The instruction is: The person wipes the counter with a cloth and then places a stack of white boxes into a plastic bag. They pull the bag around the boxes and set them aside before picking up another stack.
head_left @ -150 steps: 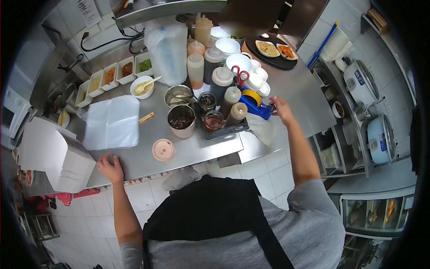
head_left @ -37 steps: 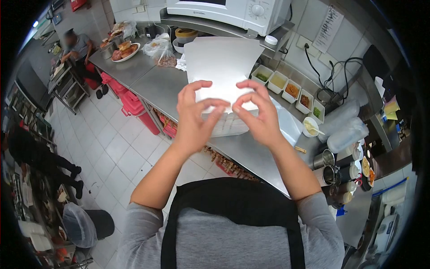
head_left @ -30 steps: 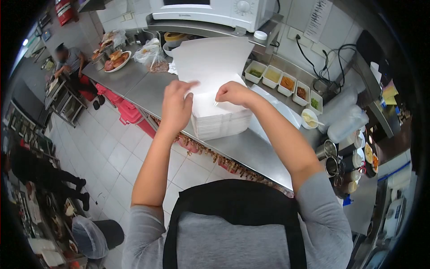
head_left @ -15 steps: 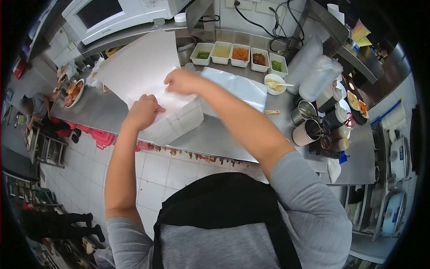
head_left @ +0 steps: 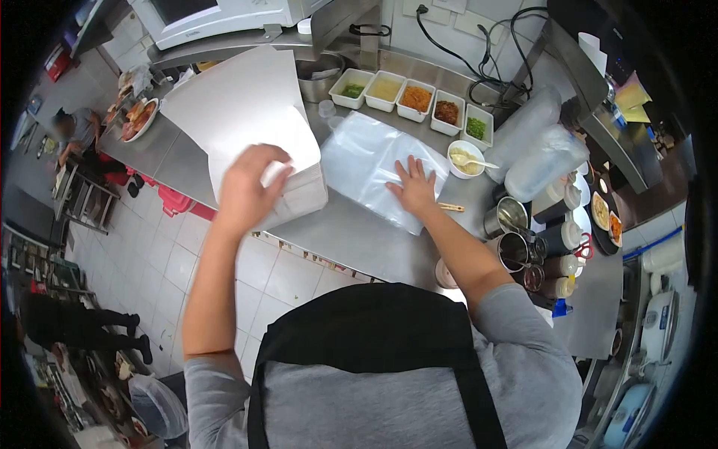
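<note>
Left hand (head_left: 245, 188), blurred, is at the white box (head_left: 310, 191), left; its grip I cannot tell. Right hand (head_left: 414, 190), fingers spread, is on central plastic sheets (head_left: 360, 153); rightward slippage could jolt the bowl (head_left: 470, 173).

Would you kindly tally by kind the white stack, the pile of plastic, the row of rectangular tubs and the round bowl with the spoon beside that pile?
White stack by the left hand: 1
Pile of plastic under the right hand: 1
Rectangular white tubs in a row: 5
Round white bowl: 1
Spoon in it: 1
Total: 9
</note>
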{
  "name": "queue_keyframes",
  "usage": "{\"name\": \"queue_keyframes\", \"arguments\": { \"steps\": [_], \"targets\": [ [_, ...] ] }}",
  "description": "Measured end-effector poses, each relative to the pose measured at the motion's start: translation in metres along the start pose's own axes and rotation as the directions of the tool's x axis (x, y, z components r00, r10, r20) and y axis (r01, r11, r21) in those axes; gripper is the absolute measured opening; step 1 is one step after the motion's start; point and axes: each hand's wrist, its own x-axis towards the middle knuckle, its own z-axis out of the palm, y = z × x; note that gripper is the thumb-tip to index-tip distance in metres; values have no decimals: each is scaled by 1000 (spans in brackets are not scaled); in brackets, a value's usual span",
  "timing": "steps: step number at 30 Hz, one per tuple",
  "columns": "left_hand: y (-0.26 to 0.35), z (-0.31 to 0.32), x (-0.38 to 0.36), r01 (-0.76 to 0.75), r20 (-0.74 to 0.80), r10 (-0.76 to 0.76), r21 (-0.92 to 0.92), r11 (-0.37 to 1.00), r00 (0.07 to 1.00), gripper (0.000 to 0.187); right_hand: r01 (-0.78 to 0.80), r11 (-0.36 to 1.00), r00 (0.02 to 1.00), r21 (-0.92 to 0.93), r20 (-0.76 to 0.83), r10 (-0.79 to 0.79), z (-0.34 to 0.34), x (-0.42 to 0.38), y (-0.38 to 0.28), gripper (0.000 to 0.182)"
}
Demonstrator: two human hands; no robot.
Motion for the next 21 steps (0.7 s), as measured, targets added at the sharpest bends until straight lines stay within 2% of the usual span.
{"name": "queue_keyframes", "arguments": {
  "steps": [1,4,7,10,11,12,14,16,18,20,21],
  "targets": [
    [12,9,-7,-31,14,31,-61,998,999,18,-54,998,998,-39,29,55,-8,-2,-10,64],
    [33,43,-32,-82,107,107,-212,974,988,17,194,981,977,-6,-92,-194,6,-19,-18,59],
    [38,77,-55,49,189,2,-266,963,982,16,273,948,959,165,-123,-255,20,5,0,49],
    [39,98,-73,243,244,-161,-359,901,956,15,150,939,969,309,142,-202,-2,29,13,33],
    [40,104,-78,307,265,-216,-376,874,940,15,243,920,970,307,-109,-219,0,23,11,28],
    [39,109,-81,368,286,-268,-392,843,920,15,333,899,908,284,-354,-224,6,12,6,24],
    [36,117,-84,424,311,-315,-399,813,897,15,416,880,795,228,-561,-230,10,5,4,17],
    [36,123,-86,424,321,-312,-386,819,894,16,415,886,812,205,-523,-260,11,6,8,15],
    [35,126,-86,438,328,-321,-395,807,888,16,285,885,932,369,-322,-167,5,26,11,16],
    [34,121,-81,462,345,-343,-366,808,874,17,161,837,986,523,-124,-113,-9,56,19,15],
    [36,116,-77,481,359,-362,-337,809,860,18,213,794,972,569,-205,-114,-22,67,21,16]
  ]
}}
